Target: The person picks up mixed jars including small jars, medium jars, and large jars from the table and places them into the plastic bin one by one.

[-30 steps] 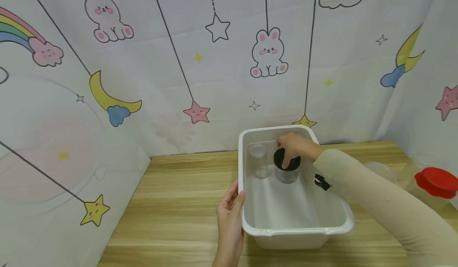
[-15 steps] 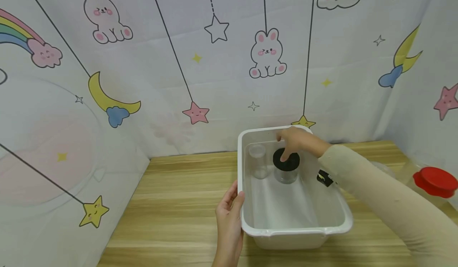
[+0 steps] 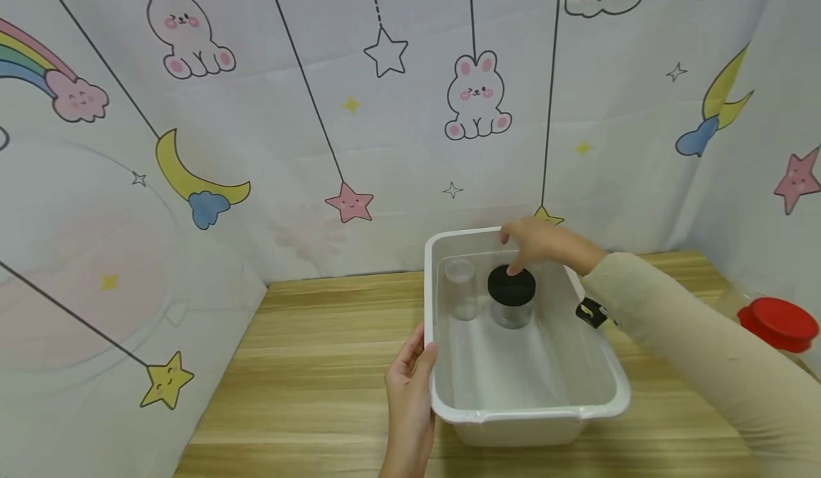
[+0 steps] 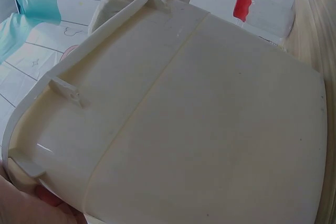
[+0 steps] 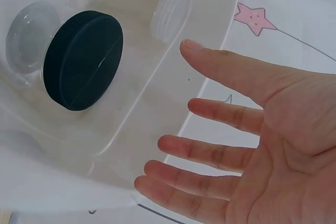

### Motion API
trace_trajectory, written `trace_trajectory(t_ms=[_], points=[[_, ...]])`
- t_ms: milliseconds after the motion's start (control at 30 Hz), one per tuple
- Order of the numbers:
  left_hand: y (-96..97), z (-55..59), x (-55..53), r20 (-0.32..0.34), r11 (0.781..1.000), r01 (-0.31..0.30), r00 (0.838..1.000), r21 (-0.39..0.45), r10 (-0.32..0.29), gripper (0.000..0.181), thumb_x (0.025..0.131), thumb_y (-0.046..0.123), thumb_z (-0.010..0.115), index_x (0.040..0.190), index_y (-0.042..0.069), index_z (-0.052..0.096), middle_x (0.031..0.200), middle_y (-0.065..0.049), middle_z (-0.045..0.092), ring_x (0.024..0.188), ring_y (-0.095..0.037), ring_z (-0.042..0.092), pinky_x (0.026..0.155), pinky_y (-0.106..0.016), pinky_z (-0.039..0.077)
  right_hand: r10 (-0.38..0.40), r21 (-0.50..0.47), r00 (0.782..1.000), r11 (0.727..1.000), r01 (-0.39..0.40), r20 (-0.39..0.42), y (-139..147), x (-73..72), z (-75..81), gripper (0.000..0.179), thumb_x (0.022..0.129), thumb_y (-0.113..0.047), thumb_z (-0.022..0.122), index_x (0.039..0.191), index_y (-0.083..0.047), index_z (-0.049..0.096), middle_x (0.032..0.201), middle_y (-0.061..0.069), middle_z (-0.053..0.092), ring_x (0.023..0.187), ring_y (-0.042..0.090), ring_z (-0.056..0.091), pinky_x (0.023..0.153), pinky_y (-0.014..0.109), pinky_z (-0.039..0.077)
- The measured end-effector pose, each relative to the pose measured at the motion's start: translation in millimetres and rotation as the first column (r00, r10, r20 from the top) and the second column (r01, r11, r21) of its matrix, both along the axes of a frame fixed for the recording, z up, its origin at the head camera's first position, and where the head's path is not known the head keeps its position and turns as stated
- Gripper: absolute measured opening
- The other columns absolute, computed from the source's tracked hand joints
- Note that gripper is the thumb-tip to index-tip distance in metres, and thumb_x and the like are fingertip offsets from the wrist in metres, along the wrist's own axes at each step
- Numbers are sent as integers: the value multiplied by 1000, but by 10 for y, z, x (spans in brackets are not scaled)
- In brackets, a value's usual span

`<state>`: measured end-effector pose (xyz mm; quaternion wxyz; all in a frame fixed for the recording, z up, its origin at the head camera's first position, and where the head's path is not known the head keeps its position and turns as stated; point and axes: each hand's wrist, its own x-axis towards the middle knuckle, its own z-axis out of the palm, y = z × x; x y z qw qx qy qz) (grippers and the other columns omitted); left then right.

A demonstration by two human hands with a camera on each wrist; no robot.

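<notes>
A white plastic tub stands on the table. My left hand holds its left rim, the thumb at the edge and the fingers against the outside; in the left wrist view part of this hand shows below the rim. Inside stands a clear jar with a black lid, towards the far end. Left of it is a slimmer clear jar with a translucent top. My right hand is over the far right corner of the tub, fingers spread. In the right wrist view this hand holds nothing, apart from the black lid.
A clear container with a red lid stands at the right, partly behind the right sleeve. The wood-grain table extends left of the tub. A printed cloth hangs close behind the tub.
My right hand has come off the black lid and moved up and right towards the tub's far rim. The jars and my left hand keep their places.
</notes>
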<state>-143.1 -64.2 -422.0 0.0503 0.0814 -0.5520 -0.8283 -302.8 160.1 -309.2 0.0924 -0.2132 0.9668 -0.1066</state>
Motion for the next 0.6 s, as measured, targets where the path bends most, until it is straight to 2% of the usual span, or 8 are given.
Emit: trace_trajectory(t_ms=[333,600], points=[[2,-8,-1,-13,1000,1,1000,5,-1,42,100,7,57,141,-4,51,133,-20,57,118,-25,57,96,-34,51,-15,-32,1000,999,15,-18,180,24,122,49,83,-20,80,119,6,60,127,31,58,115,46,55,93,56,47],[2,-1,-1,-6,1000,1,1000,3,-1,42,101,7,56,142,-4,51,133,-20,56,113,-20,59,95,-32,52,-8,-63,999,998,5,-48,348,51,167,45,86,-20,79,117,7,60,127,31,58,114,48,55,92,59,47]])
